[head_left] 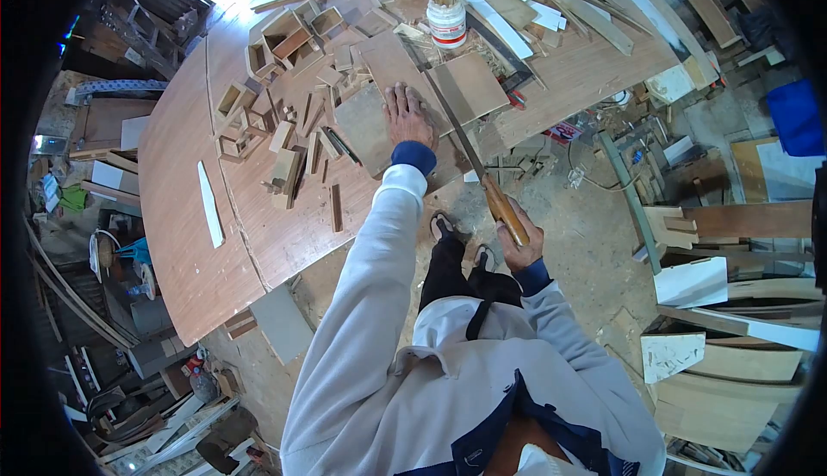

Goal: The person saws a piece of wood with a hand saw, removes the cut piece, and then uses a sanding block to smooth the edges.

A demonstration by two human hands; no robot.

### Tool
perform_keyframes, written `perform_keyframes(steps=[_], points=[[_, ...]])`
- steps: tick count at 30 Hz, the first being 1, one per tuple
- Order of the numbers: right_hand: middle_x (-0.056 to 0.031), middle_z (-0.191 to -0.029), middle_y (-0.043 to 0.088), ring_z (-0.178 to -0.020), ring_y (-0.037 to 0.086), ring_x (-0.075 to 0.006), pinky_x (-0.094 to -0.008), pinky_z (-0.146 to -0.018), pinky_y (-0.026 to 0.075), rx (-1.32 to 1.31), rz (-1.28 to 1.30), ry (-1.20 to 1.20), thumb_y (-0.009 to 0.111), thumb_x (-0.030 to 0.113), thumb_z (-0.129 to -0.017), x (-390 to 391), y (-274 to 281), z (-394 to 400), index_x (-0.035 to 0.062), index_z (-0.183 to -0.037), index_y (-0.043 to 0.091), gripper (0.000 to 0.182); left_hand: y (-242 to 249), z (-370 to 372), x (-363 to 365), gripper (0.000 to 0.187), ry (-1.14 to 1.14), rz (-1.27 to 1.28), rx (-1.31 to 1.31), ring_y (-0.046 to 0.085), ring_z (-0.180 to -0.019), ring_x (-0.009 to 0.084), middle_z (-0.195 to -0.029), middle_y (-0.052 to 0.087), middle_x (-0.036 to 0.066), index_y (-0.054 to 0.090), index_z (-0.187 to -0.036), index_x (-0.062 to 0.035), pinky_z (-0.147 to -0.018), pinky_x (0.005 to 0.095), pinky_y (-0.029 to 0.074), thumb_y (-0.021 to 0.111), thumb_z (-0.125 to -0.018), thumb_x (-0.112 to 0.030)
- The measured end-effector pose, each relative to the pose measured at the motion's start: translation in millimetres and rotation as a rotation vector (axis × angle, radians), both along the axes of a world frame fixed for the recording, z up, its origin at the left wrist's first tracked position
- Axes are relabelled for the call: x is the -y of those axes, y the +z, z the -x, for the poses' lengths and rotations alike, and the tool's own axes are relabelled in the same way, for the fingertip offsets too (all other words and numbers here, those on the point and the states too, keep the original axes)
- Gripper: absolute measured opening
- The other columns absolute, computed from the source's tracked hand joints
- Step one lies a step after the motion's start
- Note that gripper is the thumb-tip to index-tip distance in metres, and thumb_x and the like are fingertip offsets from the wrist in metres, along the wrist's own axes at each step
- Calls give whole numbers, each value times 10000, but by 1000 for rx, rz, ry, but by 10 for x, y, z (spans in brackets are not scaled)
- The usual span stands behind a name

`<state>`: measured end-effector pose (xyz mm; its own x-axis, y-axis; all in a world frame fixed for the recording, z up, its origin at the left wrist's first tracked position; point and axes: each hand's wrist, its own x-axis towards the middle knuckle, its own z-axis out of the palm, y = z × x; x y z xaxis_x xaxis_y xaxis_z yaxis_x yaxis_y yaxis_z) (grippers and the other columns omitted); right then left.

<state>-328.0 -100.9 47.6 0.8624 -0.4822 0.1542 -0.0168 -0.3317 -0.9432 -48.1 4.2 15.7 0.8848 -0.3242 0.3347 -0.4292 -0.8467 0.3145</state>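
Note:
My left hand (pixel 407 120) lies flat on a thin brown board (pixel 362 123) near the table's front edge, fingers stretched out and pointing away from me. In my right hand (pixel 523 248) is a hand saw (pixel 502 209), gripped by its straight wooden handle. Its long narrow blade slants up and left over the table edge, its far end between two pieces of board. To the right of the blade lies a flat brown panel (pixel 469 88). Behind it stands a white tub (pixel 446 24) with thin sticks in it.
Small wooden box frames (pixel 289 38) and offcuts cover the table's middle. A white strip (pixel 209 205) lies on the left of the wooden table (pixel 181 149). Long curved strips line its back edge. Curved panels (pixel 732 360) and scrap wood crowd the floor at right.

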Motion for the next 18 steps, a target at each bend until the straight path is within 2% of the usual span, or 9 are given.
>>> perform_keyframes(steps=[6,15,18], points=[[-176,-1175,636,-1000,671,-268,-320,-843,517,-8,-12,7,609,31,-775,5,23,15,19,-1261,545,490,37,24,-4,512,-23,27,-27,166,-1421,383,-1502,282,185,399,-1361,29,-1138,522,178,449,-898,-186],[-173,-1199,623,-1007,662,-283,-335,-844,519,21,24,21,602,37,-779,21,-65,100,12,-1259,543,484,44,18,16,503,3,48,-14,192,-1415,376,-1490,310,184,407,-1360,26,-1141,504,185,441,-910,-196],[-174,-1211,615,-1022,653,-288,-335,-850,519,-51,7,32,598,38,-780,3,-27,143,9,-1260,540,485,42,20,11,500,0,22,-9,190,-1415,376,-1491,309,182,407,-1360,24,-1142,503,182,436,-914,-201]])
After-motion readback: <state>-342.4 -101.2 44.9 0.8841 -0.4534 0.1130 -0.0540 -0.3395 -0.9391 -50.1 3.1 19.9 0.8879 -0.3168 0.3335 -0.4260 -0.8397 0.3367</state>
